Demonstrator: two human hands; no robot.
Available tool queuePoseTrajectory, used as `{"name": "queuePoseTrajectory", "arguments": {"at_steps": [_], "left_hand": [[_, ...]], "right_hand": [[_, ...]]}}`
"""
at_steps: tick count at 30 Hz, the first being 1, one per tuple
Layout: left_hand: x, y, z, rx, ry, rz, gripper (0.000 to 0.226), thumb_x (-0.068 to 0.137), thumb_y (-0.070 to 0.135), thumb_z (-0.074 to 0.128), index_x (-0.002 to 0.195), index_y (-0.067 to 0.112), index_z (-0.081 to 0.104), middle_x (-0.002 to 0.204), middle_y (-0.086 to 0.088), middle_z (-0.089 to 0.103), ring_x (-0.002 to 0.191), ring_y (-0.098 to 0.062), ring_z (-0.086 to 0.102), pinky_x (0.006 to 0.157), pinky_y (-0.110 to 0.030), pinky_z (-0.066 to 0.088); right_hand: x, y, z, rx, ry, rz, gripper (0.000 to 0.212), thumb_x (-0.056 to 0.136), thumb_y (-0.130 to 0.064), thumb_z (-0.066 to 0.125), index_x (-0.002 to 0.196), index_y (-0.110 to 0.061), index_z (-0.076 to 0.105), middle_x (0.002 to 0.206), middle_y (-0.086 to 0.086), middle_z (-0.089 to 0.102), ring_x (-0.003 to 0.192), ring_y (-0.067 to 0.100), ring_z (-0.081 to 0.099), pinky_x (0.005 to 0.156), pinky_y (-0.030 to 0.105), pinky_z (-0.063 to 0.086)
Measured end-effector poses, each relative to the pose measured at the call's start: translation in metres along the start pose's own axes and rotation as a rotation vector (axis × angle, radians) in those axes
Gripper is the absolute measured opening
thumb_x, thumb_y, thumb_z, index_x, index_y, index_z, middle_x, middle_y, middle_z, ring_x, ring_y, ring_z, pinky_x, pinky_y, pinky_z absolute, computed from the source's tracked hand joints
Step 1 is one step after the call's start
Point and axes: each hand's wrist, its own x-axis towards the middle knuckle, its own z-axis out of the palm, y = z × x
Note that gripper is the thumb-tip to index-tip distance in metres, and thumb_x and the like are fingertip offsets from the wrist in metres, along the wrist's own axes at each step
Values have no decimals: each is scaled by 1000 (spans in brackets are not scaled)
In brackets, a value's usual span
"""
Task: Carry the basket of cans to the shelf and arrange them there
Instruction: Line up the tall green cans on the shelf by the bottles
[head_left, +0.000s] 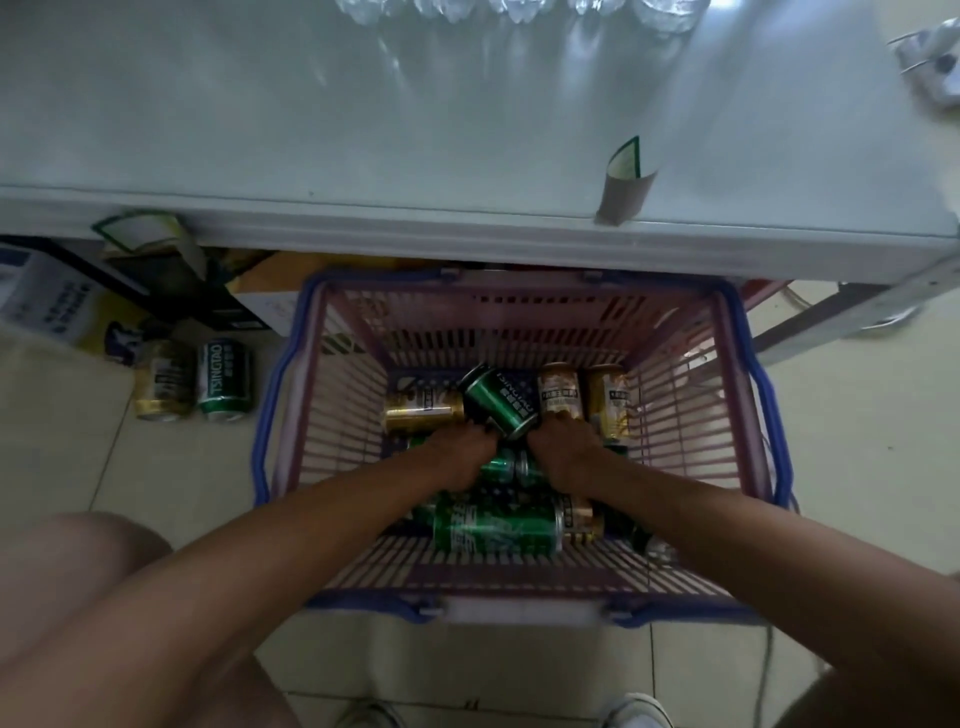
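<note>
A pink basket (691, 395) with blue handles stands on the floor in front of a pale shelf (311, 130). It holds several green and gold cans. Both my hands reach down into it. My left hand (457, 457) curls its fingers at the lower end of a tilted green can (498, 397). My right hand (566, 452) closes its fingers around the base of an upright gold can (558, 389). Another gold can (423, 410) lies on its side to the left. A large green can (498, 527) lies near the basket's front.
A gold can (163, 382) and a green can (223, 382) stand on the tiled floor left of the basket. Cardboard boxes (47, 301) sit under the shelf. Clear bottles (519, 10) line the shelf's back, and a price tag (626, 176) sticks up at its edge.
</note>
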Motion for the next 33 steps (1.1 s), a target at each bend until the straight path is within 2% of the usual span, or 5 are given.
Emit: {"name": "queuePoseTrajectory", "arguments": {"at_steps": [5,13,22,27,33], "left_hand": [[-14,-18,-16,-288,48,4,79,83,20,79,150,9,38,144,-16,50,124,-30,54,100,-40,51],[-72,-38,-68,-630,287,-64,83,65,27,96,136,10,57,137,-7,61,125,-22,57,101,-30,48],[-131,-47,-159,-803,442,24,89,59,44,96,139,35,57,138,25,58,128,2,52,104,-21,45],[-166,-63,-197,-804,375,69,69,58,53,95,120,40,68,116,26,71,107,7,65,93,-29,52],[-195,-83,-221,-934,346,214,60,68,22,95,123,27,70,120,6,75,113,-13,71,93,-29,58]], "right_hand": [[-11,27,1,-20,98,-211,89,71,-18,84,150,-17,43,142,18,42,133,36,39,100,45,40],[-69,61,-38,572,232,-309,75,65,-27,93,125,-28,48,119,-3,67,100,14,63,74,30,49],[-141,86,-149,622,446,-365,89,58,-69,85,136,-50,47,127,-30,63,108,-10,59,88,15,48],[-172,94,-178,769,487,-435,73,57,-57,92,122,-46,60,114,-24,70,102,-1,69,81,31,60],[-195,120,-199,1119,499,-526,58,69,-16,95,116,-16,61,103,10,78,88,29,77,66,36,63]]}}
